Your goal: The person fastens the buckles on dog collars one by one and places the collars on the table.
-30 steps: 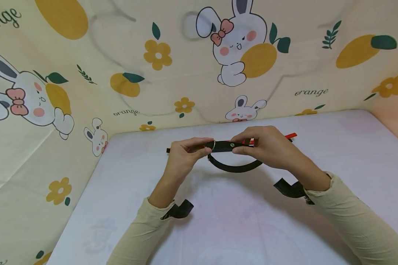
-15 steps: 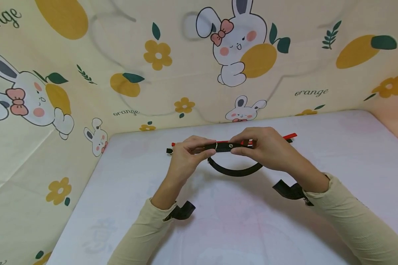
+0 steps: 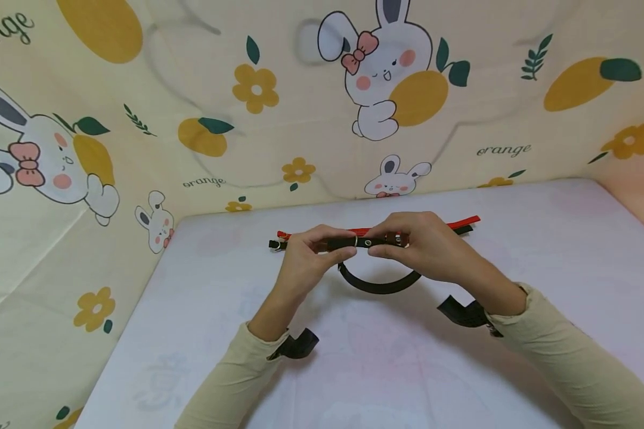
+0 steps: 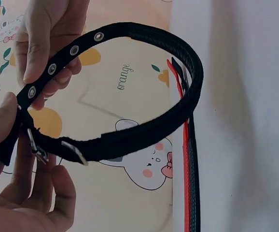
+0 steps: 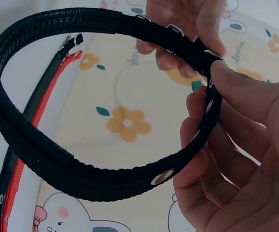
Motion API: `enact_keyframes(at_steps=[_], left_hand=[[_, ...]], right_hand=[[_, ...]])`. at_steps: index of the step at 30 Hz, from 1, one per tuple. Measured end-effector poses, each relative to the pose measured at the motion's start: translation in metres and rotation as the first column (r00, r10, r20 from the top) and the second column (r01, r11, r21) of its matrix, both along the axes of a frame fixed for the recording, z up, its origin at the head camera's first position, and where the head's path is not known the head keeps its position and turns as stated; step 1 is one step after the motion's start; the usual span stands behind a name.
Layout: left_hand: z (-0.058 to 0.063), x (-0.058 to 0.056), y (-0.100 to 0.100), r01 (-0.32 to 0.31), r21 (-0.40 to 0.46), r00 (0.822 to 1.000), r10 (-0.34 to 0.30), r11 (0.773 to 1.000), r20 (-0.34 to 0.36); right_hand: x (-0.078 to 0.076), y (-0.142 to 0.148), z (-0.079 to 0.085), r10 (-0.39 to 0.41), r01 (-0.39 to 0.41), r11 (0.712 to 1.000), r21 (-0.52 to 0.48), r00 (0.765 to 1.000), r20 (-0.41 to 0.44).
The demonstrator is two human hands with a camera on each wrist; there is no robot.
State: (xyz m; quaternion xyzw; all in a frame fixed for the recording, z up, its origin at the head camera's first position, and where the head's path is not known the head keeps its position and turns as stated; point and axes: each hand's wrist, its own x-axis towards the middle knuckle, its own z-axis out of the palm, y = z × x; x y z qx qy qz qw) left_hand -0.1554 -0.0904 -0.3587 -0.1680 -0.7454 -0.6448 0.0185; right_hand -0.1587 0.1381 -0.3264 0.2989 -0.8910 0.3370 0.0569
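A black dog collar is held up in a loop over the table, its curve hanging below both hands. My left hand pinches it near the buckle, and a short strap tip sticks out past that thumb. With thumb and fingers my right hand grips the strap beside it, along the part with metal eyelets. A metal D-ring sits on the band beyond the buckle. The two hands' fingertips are close together where the collar's ends overlap.
Behind the hands, a red collar and another black collar lie side by side on the white table. A cloth printed with rabbits and oranges rises along the table's back edge.
Both hands have come slightly lower with the collar. The left hand has shifted right, nearer the right hand, and more of the collars on the table shows behind.
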Motion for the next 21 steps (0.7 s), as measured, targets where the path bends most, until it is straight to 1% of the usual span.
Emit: enact_keyframes(at_steps=[4, 10, 13, 17, 21], left_hand=[[-0.0001, 0.0012, 0.0011, 0.004, 0.01, 1.0, -0.004, 1.0, -0.003], [0.0015, 0.0031, 0.0017, 0.022, 0.031, 0.999, -0.023, 0.999, 0.037], [0.0021, 0.0039, 0.0016, 0.021, 0.029, 0.999, -0.022, 0.999, 0.036], [0.0023, 0.0034, 0.001, -0.006, 0.003, 1.0, 0.006, 1.0, 0.014], [0.0042, 0.0025, -0.0019, -0.06, -0.018, 0.998, 0.06, 0.998, 0.004]], right_hand=[[0.0006, -0.0016, -0.0008, 0.006, -0.006, 1.0, 0.004, 1.0, -0.006], [0.0004, -0.001, -0.0022, -0.005, 0.005, 1.0, 0.007, 1.0, -0.003], [-0.0005, -0.0009, -0.003, -0.003, 0.003, 1.0, 0.012, 1.0, -0.001], [-0.0024, -0.0003, -0.0028, 0.003, -0.004, 0.999, 0.046, 1.0, 0.02], [-0.0043, 0.0029, -0.0001, 0.013, -0.015, 0.996, 0.088, 1.0, 0.026]])
